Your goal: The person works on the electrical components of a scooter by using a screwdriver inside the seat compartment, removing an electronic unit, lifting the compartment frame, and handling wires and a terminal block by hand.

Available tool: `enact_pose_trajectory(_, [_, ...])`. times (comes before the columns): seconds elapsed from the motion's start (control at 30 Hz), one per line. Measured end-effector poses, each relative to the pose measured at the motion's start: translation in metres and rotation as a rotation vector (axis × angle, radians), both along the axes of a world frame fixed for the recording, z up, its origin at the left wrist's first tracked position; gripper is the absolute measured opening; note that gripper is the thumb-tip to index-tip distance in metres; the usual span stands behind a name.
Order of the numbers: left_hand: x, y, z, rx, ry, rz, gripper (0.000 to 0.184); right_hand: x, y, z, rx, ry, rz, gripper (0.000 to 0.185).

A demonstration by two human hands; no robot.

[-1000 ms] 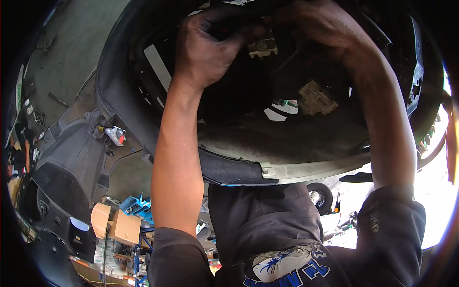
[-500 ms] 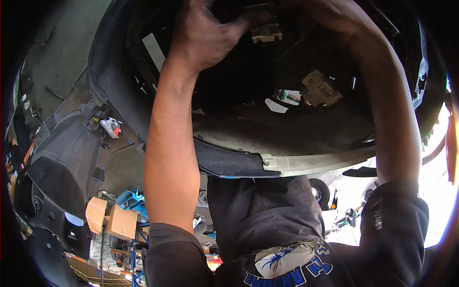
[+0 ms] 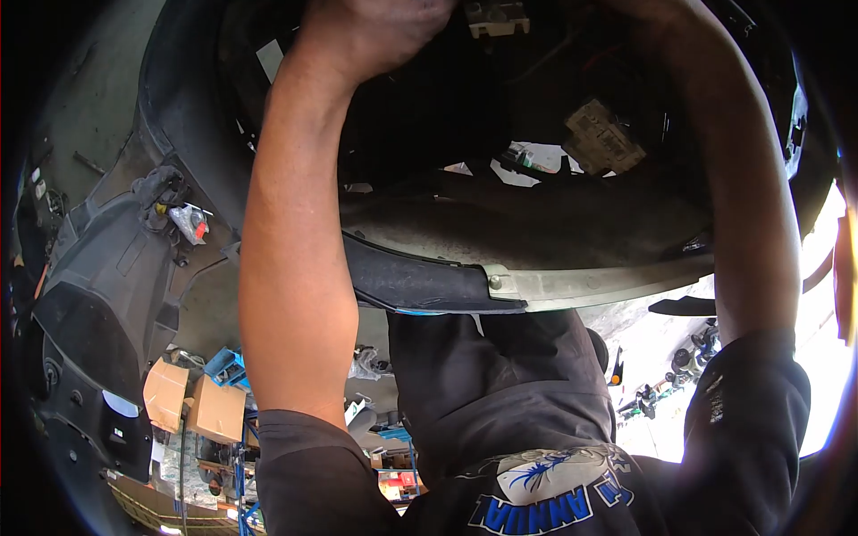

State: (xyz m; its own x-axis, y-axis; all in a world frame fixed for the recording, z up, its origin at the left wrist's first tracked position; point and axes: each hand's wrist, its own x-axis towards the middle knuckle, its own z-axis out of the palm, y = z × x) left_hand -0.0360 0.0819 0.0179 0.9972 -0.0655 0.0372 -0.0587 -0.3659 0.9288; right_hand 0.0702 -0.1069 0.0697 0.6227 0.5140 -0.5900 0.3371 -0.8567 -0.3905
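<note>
My left hand (image 3: pixel 380 31) reaches into the top of a dark vehicle cavity, its fingers cut off by the upper frame edge. My right hand (image 3: pixel 657 11) is at the top right, in shadow and mostly out of frame. Between them sits a pale block-like part (image 3: pixel 497 20). Lower in the cavity is a beige moulded part (image 3: pixel 601 136). Both forearms cross above the cavity's front rim (image 3: pixel 429 281), which is black on the left and joins a pale strip (image 3: pixel 599 288) at a round fastener (image 3: pixel 495 281). What either hand touches is hidden.
A large black plastic panel (image 3: pixel 116 259) stands at the left, with a clear plastic bag (image 3: pixel 189 223) beside it. Cardboard boxes (image 3: pixel 216 409) and a blue bin (image 3: pixel 227 367) are at lower left. Assorted parts (image 3: pixel 688 366) lie on the bright floor at right.
Both hands have moved up, largely out of frame. The left forearm has shifted left. The view has shifted slightly, so the rim appears a little higher.
</note>
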Motion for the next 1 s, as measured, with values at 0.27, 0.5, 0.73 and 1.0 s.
enact_pose_trajectory(0.27, [0.000,0.000,-0.027,0.128,-0.505,-0.063,0.025,0.004,-0.002,-0.002,0.048,-0.004,0.049,0.034])
enact_pose_trajectory(0.5, [-0.004,0.005,0.005,0.090,-0.258,-0.107,0.019,0.002,-0.005,0.003,0.120,0.019,0.023,0.035])
enact_pose_trajectory(0.73, [0.000,-0.004,-0.003,0.138,-0.203,0.027,0.017,0.014,-0.022,-0.047,0.437,-0.024,0.194,0.036])
enact_pose_trajectory(1.0, [0.002,0.000,-0.033,0.230,-0.390,-0.046,0.023,0.013,-0.012,-0.055,0.307,-0.168,0.459,0.032])
